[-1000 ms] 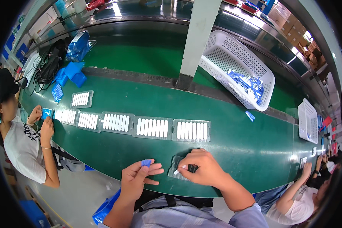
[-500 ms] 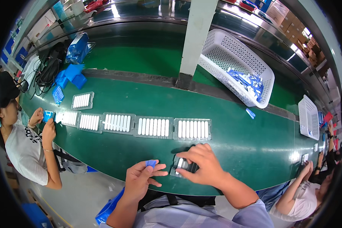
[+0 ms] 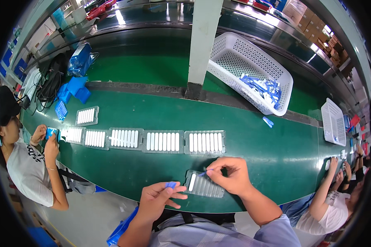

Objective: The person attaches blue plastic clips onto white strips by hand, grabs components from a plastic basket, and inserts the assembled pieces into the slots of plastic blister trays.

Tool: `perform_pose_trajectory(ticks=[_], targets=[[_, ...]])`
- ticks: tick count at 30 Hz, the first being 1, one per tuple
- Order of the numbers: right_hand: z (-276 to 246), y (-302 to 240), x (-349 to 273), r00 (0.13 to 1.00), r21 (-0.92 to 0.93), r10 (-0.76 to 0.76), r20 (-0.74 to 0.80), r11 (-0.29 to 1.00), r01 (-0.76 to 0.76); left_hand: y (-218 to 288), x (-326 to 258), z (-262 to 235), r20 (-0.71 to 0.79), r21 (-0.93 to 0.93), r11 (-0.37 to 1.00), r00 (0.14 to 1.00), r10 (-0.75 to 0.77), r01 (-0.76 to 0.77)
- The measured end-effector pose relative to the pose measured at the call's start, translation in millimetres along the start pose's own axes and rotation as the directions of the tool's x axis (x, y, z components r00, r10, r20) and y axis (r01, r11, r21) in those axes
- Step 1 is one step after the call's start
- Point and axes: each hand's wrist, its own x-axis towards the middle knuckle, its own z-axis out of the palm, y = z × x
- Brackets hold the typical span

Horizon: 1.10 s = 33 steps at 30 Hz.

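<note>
My left hand pinches a small blue piece or bundle between thumb and fingers, left of a clear grooved plastic tray. One white rounded strip lies in the tray's leftmost groove; its other grooves show no white strip. Above the tray's far edge, my right hand has thumb and forefinger closed on a thin blue strip, whose far end is partly hidden by the fingers. Beyond my hands, a row of clear trays filled with white strips includes the nearest filled tray.
A white perforated basket of blue and white strips stands far right, with loose strips beside it. A grey post rises behind the row. Left, a co-worker handles a blue packet. Blue boxes and black cables lie beyond.
My right hand has lifted off the tray's left end and moved slightly right, uncovering the tray and now pinching a thin blue strip. My left hand has shifted slightly right and nearer.
</note>
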Motion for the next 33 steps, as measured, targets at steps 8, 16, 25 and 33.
perform_pose_trajectory(ticks=[8,16,25,33], targets=[[-7.9,-4.8,7.1,0.929,-0.252,0.030,0.370,0.965,0.069,7.2,3.2,-1.4,-0.032,-0.001,1.000,0.999,-0.017,0.017],[6.3,-6.9,8.0,0.912,-0.609,-0.006,0.409,0.742,0.279,3.3,2.5,1.6,-0.004,-0.066,0.997,0.999,-0.050,0.050],[18.0,-11.8,4.6,0.918,-0.440,-0.178,0.355,0.834,0.332,5.8,0.1,11.1,0.020,-0.038,0.996,0.997,-0.080,0.081],[8.0,0.3,-2.4,1.000,0.001,0.007,-0.010,1.000,-0.007,6.7,0.1,17.7,0.112,0.049,0.993,0.987,-0.116,0.111]])
